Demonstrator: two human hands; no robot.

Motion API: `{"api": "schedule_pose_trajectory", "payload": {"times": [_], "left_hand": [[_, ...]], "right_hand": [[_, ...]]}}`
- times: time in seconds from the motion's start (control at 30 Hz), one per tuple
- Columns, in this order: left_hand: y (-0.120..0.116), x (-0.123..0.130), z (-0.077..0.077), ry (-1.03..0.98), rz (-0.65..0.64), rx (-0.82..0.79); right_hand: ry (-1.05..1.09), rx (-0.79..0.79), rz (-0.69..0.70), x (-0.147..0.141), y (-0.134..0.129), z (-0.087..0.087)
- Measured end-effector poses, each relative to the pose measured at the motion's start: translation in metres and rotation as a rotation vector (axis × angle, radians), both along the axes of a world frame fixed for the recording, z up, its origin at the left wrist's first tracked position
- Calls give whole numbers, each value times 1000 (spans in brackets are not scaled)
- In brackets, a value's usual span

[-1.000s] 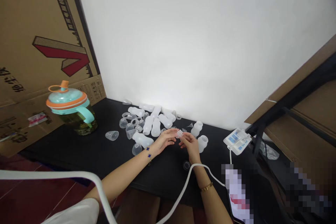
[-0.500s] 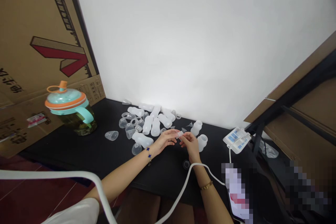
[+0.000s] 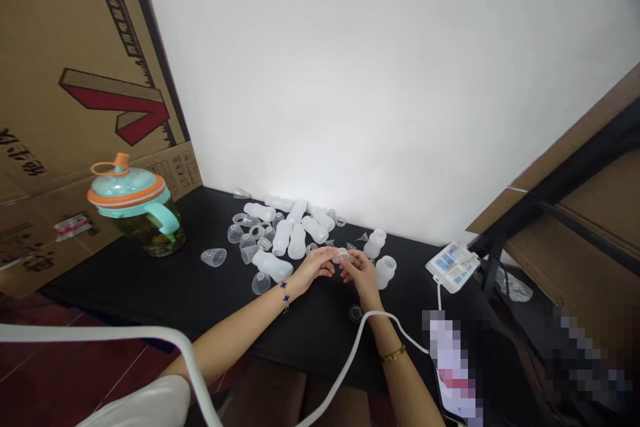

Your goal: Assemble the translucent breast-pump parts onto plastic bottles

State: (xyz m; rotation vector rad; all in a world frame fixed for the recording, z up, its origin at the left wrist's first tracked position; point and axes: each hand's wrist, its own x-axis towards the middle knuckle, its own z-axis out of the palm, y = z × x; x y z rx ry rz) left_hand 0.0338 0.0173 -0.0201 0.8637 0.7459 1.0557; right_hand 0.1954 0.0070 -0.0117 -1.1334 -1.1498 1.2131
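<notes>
Between the fingertips of my left hand (image 3: 313,268) and my right hand (image 3: 363,275) is a small translucent bottle ring (image 3: 341,255), gripped from both sides above the black table. Fingers partly cover it, so I cannot tell whether a teat sits inside. Right of my right hand stand two upright frosted baby bottles, a nearer one (image 3: 385,271) and a farther one (image 3: 375,243), both without tops. By my left wrist lies another bottle (image 3: 272,267) on its side, with a clear domed cap (image 3: 261,283) in front of it. Small clear teats (image 3: 351,247) lie just beyond my fingers.
Several frosted bottles (image 3: 297,241), clear caps and rings (image 3: 257,232) cluster at the back left. A lidded jug (image 3: 140,203) stands beside a big carton (image 3: 75,93). On the right are a white power strip (image 3: 453,267) and a phone (image 3: 453,373). A white cable (image 3: 345,367) loops across the foreground.
The bottle ring has been turned between my fingers, from edge-on and tilted to showing its round opening. Both hands stay in nearly the same place.
</notes>
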Motion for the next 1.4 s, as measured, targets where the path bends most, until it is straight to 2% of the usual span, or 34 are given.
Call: {"api": "schedule_pose_trajectory", "payload": {"times": [0.33, 0.53, 0.83, 1.07, 1.4], "left_hand": [[-1, 1, 3, 63, 42, 43], [-3, 2, 8, 150, 60, 113], [-3, 4, 2, 223, 85, 276], [-11, 4, 4, 268, 74, 394], [-6, 4, 1, 321, 159, 434]], "right_hand": [[-20, 10, 96, -2, 0, 0], [-53, 19, 94, -2, -1, 1], [-52, 50, 40, 1, 1, -4], [-12, 28, 37, 2, 0, -2], [23, 21, 94, 1, -2, 1]]}}
